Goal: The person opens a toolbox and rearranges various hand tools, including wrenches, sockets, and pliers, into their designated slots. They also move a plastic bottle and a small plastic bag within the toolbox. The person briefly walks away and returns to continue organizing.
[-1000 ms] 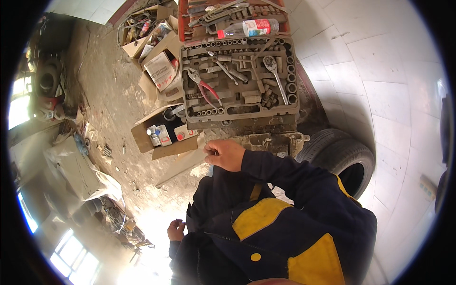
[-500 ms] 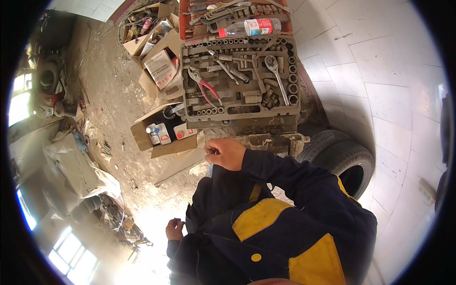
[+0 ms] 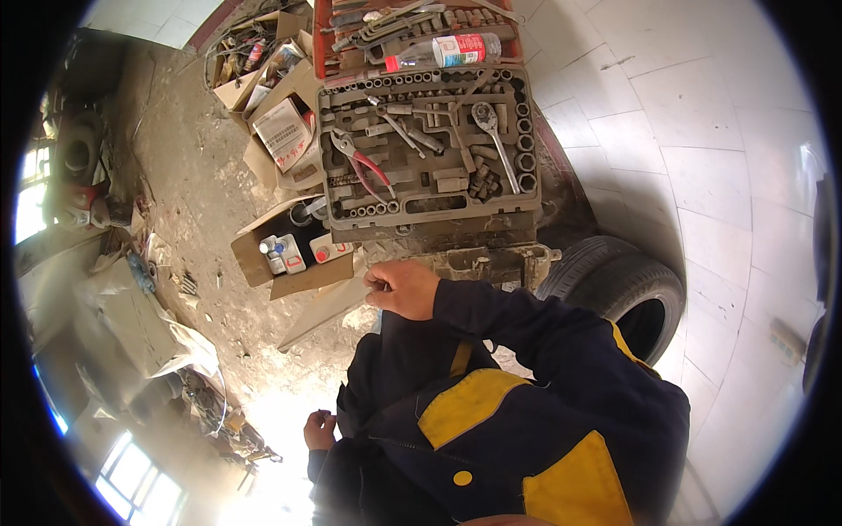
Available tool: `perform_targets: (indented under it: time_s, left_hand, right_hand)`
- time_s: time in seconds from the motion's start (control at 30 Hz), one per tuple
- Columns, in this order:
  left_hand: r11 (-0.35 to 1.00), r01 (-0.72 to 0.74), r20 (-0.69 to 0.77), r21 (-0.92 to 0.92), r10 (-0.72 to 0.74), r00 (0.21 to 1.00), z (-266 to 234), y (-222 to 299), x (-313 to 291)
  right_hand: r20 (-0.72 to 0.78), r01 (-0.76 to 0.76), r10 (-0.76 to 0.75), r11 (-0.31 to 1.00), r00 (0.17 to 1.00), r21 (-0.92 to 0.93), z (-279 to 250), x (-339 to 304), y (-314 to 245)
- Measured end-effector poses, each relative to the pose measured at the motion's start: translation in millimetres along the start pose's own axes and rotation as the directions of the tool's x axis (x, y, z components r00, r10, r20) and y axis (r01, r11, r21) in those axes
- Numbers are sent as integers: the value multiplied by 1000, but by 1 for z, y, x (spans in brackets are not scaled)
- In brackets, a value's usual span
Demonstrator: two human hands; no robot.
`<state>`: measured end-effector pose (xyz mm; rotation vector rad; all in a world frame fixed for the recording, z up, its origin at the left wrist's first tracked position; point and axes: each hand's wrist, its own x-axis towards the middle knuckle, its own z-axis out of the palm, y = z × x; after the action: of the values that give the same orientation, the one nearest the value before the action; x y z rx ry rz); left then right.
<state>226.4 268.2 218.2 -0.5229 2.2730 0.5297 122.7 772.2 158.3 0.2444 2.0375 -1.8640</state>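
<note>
My right hand (image 3: pixel 403 289) hovers in front of my body, its fingers curled in; whatever they may hold is hidden. Just beyond it lies a socket set case (image 3: pixel 421 230), spread out and dusty. In that case rest red-handled pliers (image 3: pixel 364 162), a ratchet wrench (image 3: pixel 497 145) and many sockets. Lower and to the left, my left hand (image 3: pixel 320 430) hangs beside my dark jacket with its fingers bent together. A small dark spot shows at its fingertips, too small to name.
A plastic bottle (image 3: pixel 445 51) with a red cap lies on an orange tool tray. Left of the case stand a cardboard box (image 3: pixel 311 282) with white bottles and more cartons (image 3: pixel 248 131). Tyres (image 3: pixel 627 298) lean by the white tiled wall (image 3: pixel 702 184) on the right.
The whole view has shifted a little, so the case and boxes sit slightly farther left in the picture. Both hands keep nearly the same pose.
</note>
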Motion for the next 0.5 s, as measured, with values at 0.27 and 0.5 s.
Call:
perform_targets:
  time_s: [0.27, 0.5]
  left_hand:
    - [999, 27, -23, 45, -26, 999, 1, 22, -11]
    - [998, 26, -7, 62, -26, 1000, 1, 31, -16]
  right_hand:
    - [-1, 29, -29, 999, 1000, 29, 0, -1, 2]
    - [-6, 34, -34, 999, 999, -2, 2, 0, 3]
